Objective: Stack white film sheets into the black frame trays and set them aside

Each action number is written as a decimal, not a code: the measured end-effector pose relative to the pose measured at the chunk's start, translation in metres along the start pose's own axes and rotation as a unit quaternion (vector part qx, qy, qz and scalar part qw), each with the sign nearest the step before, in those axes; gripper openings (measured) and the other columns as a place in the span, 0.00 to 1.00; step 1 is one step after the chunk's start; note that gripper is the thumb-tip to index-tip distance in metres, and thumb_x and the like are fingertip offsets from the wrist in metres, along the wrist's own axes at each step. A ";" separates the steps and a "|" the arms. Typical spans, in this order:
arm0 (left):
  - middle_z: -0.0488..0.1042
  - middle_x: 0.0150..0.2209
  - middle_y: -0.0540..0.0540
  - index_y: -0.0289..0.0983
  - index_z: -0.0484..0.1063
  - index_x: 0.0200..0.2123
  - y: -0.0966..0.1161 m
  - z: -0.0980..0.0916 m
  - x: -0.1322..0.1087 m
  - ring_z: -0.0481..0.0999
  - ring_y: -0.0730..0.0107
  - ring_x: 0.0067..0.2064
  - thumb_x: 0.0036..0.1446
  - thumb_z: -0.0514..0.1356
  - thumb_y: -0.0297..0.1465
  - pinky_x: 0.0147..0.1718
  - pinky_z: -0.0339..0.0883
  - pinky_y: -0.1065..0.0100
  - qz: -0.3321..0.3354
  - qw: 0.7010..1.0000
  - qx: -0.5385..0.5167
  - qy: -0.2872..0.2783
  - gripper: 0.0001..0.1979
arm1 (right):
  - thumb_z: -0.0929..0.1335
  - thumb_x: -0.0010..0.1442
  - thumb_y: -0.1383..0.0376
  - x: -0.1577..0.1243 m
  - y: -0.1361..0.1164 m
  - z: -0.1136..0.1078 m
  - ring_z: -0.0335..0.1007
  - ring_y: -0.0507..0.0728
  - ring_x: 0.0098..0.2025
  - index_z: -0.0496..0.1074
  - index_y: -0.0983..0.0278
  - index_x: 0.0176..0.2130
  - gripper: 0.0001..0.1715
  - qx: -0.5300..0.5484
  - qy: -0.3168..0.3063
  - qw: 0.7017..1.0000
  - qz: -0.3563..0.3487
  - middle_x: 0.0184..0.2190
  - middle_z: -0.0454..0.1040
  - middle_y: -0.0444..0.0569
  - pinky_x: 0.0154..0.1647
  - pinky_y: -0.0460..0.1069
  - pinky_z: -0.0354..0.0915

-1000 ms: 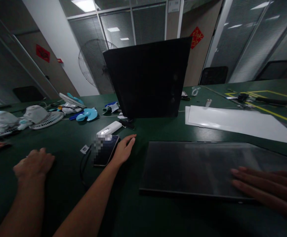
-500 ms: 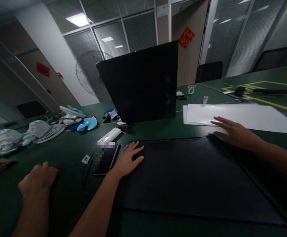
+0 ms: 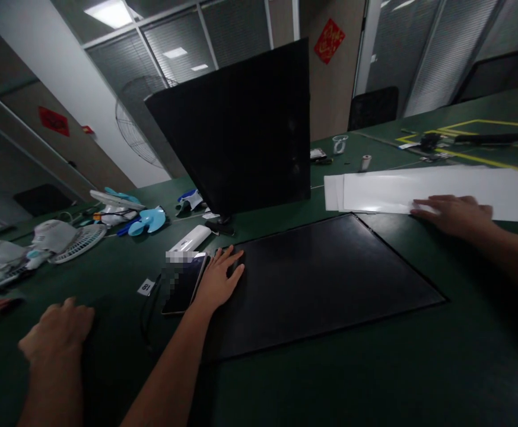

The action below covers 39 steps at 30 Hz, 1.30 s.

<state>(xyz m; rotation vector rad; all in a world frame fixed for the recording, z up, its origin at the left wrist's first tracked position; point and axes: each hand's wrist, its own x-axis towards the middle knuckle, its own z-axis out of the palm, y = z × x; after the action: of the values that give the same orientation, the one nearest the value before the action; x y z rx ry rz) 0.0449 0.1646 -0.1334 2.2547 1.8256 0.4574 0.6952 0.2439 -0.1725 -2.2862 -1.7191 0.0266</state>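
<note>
A thin black rectangular panel (image 3: 312,284) lies flat on the green table in front of me. My left hand (image 3: 218,279) is palm down with its fingers spread and fingertips over the panel's upper left corner. Beside that hand is a dark tablet-like device (image 3: 183,287), partly blurred out. My right hand (image 3: 457,214) is at the near edge of a stack of large white sheets (image 3: 387,184), its fingers closed on the top sheet; the thumb is hard to make out.
Behind the panel stands a black monitor (image 3: 245,136). A white oblong device (image 3: 191,238) and a labelled cable (image 3: 145,287) lie left. Farther left are fan parts (image 3: 147,220) and another person's fist (image 3: 58,329). A tape roll (image 3: 365,162) stands behind the sheets.
My right hand has left the panel's far corner and moved right onto the sheets, its fingers drawing together. The panel's right side has swung away from me. The top sheet has shifted right.
</note>
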 end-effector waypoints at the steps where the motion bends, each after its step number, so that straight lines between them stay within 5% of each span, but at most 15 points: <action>1: 0.58 0.75 0.42 0.45 0.71 0.68 -0.001 0.000 0.000 0.50 0.45 0.78 0.72 0.54 0.46 0.74 0.46 0.39 0.000 1.000 0.001 -0.003 0.26 | 0.52 0.57 0.25 -0.003 -0.002 -0.002 0.53 0.85 0.70 0.69 0.47 0.66 0.53 -0.002 0.003 1.000 -0.002 0.74 0.58 0.49 0.59 0.86 0.51; 10: 0.55 0.76 0.40 0.43 0.68 0.70 0.001 -0.001 -0.006 0.46 0.46 0.78 0.73 0.52 0.44 0.74 0.42 0.38 0.009 0.999 0.019 -0.026 0.28 | 0.53 0.60 0.27 -0.016 -0.012 -0.009 0.60 0.84 0.65 0.74 0.57 0.62 0.53 -0.030 0.052 0.998 -0.021 0.68 0.66 0.61 0.56 0.83 0.59; 16: 0.54 0.77 0.40 0.43 0.67 0.71 0.011 -0.002 -0.011 0.47 0.49 0.78 0.72 0.52 0.44 0.75 0.38 0.39 0.032 0.998 0.031 -0.037 0.28 | 0.54 0.60 0.27 -0.019 -0.015 -0.008 0.60 0.82 0.67 0.71 0.56 0.63 0.52 -0.036 0.071 0.997 -0.019 0.70 0.63 0.60 0.60 0.81 0.58; 21: 0.54 0.77 0.38 0.41 0.68 0.70 0.014 -0.002 -0.012 0.48 0.50 0.78 0.72 0.52 0.44 0.75 0.38 0.40 0.037 0.998 0.030 -0.043 0.28 | 0.55 0.56 0.25 -0.007 -0.007 0.003 0.46 0.74 0.77 0.58 0.54 0.72 0.59 -0.032 0.003 0.999 0.003 0.76 0.52 0.54 0.73 0.77 0.41; 30: 0.52 0.77 0.39 0.42 0.65 0.72 0.014 -0.003 -0.012 0.45 0.49 0.79 0.73 0.51 0.45 0.75 0.38 0.39 0.049 0.996 0.039 -0.058 0.29 | 0.53 0.60 0.26 -0.010 -0.012 -0.001 0.60 0.80 0.68 0.67 0.50 0.67 0.52 -0.053 -0.005 0.998 -0.034 0.73 0.61 0.51 0.59 0.83 0.57; 39: 0.51 0.78 0.42 0.45 0.64 0.72 0.019 0.000 -0.014 0.45 0.52 0.79 0.73 0.52 0.44 0.75 0.38 0.39 0.084 0.994 0.024 -0.070 0.28 | 0.51 0.68 0.36 -0.007 -0.013 0.003 0.56 0.66 0.74 0.65 0.52 0.72 0.47 -0.038 -0.066 0.992 -0.099 0.75 0.57 0.44 0.74 0.64 0.54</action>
<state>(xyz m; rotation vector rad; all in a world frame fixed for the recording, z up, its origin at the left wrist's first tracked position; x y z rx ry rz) 0.0596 0.1468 -0.1280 2.4175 1.6048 0.2760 0.6799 0.2413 -0.1733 -2.1981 -2.0412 0.0750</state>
